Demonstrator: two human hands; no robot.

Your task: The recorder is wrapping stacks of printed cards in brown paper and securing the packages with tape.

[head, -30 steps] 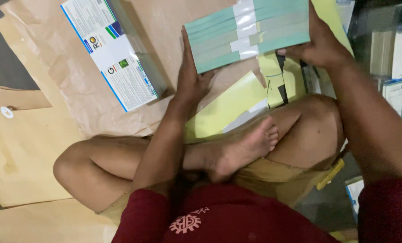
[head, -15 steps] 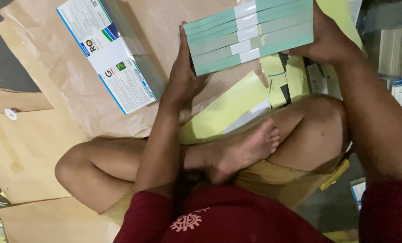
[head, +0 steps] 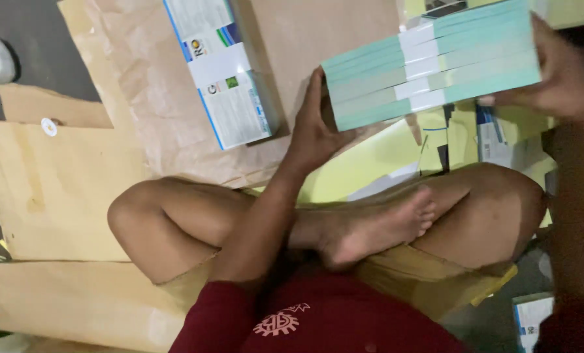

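Raised since before, green packet stack (head: 429,62) spans both hands' end grips.

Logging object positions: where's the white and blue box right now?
In the head view, the white and blue box lies upper left of centre on the crumpled brown paper, just left of the left hand, which grips the green stack.

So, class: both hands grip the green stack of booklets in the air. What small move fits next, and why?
Probably lower the green stack onto the brown paper beside the white box: left hand and right hand clamp its ends, nothing beneath.
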